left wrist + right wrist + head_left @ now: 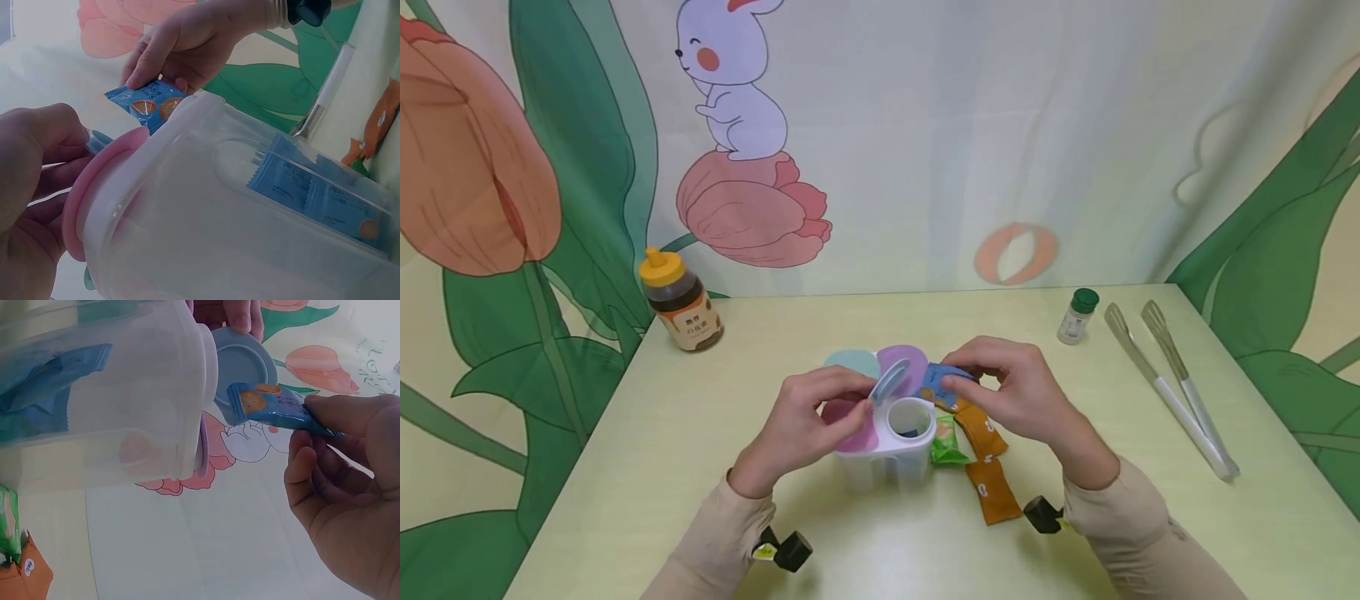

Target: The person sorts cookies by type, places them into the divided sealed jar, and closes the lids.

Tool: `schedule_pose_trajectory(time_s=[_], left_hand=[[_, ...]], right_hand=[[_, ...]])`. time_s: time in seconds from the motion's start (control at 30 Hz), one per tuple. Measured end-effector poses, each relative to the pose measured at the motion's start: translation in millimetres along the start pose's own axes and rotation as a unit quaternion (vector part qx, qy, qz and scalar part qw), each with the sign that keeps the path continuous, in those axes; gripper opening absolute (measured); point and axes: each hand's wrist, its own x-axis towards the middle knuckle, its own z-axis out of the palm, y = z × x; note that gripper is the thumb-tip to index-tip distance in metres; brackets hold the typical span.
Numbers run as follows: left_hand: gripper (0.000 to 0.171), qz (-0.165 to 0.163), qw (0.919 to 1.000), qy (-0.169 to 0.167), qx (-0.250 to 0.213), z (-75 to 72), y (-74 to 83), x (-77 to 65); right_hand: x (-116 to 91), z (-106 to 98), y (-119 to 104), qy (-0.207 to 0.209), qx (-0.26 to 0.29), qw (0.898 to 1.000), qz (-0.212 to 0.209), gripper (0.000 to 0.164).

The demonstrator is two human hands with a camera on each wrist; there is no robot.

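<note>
A clear plastic storage box (880, 468) with a white top and several round coloured lids stands mid-table. My left hand (808, 421) pinches its raised blue lid (891, 381), leaving the round hole below uncovered. Between thumb and fingers, my right hand (1015, 387) holds a blue snack packet (275, 407) just right of the hole. Similar blue packets (319, 194) lie inside the box, seen through its wall. Pink and purple lids (907, 367) beside the blue one lie down.
Right of the box lie a green packet (948, 442) and several orange-brown packets (994, 492). A yellow-capped bottle (683, 304) stands at back left. At the right are a green-capped jar (1078, 317) and two whisk-ended tongs or utensils (1180, 392).
</note>
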Motion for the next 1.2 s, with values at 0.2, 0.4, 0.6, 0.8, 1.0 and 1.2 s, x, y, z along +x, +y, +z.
schedule_pose_trajectory(time_s=[0.2,0.4,0.6,0.8,1.0,1.2], left_hand=[[0.021,0.001,1.0,0.003,-0.002,0.1,0.5,0.9],[0.021,0.001,1.0,0.004,-0.003,-0.4,1.1,-0.4],[0.022,-0.002,1.0,0.003,-0.003,-1.6,1.1,-1.5],[0.024,0.002,1.0,-0.003,-0.001,-0.2,0.4,1.8],[0.024,0.002,1.0,-0.005,-0.006,-0.4,1.2,3.4],[0.023,0.0,1.0,-0.002,-0.008,-0.1,0.5,1.6]], right_hand=[[1.2,2.6,-1.9,-0.01,-0.011,1.0,0.007,0.014],[3.6,5.4,-3.3,-0.021,-0.003,1.0,0.001,0.012],[5.3,8.4,-3.6,-0.037,-0.01,0.999,-0.008,0.015],[5.8,9.6,-3.9,-0.038,0.003,0.999,-0.016,0.016],[7.6,13.2,-4.9,-0.042,0.006,0.999,-0.02,0.016],[7.8,16.0,-3.5,-0.049,-0.003,0.999,-0.022,0.015]])
